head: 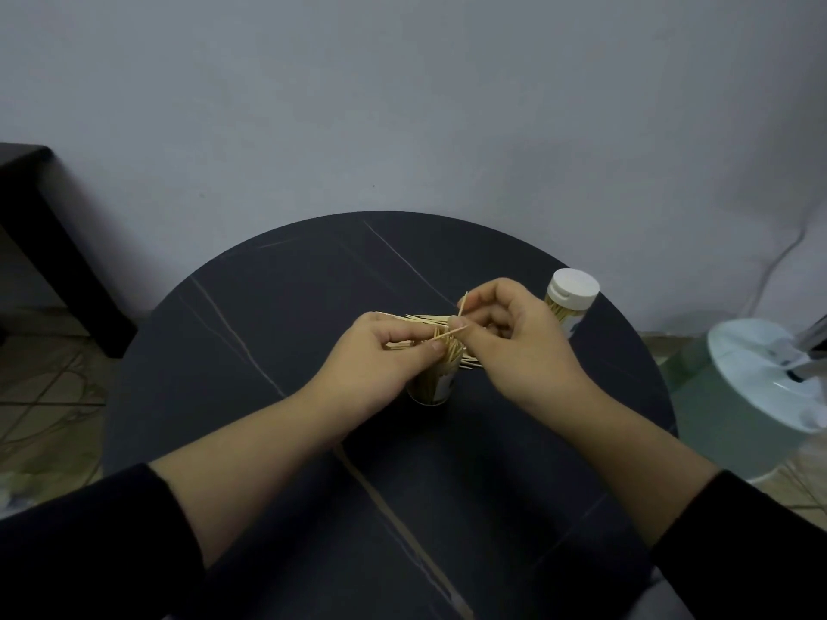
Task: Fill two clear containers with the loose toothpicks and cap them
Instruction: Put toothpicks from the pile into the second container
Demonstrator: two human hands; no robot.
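An open clear container (436,387), packed with upright toothpicks, stands at the middle of the round black table (277,315). My left hand (380,355) curls over its mouth and holds a bundle of toothpicks. Just to the right, my right hand (505,337) pinches a few toothpicks (461,313) between thumb and forefinger above the container. Loose toothpicks (420,319) lie on the table behind both hands. A second clear container (570,302), filled and closed with a white cap, stands behind my right hand at the table's right side.
A pale green and white round appliance (756,387) sits on the floor to the right of the table. A dark piece of furniture (40,234) stands at the left. Cables lie on the floor at the left. A grey wall rises behind the table.
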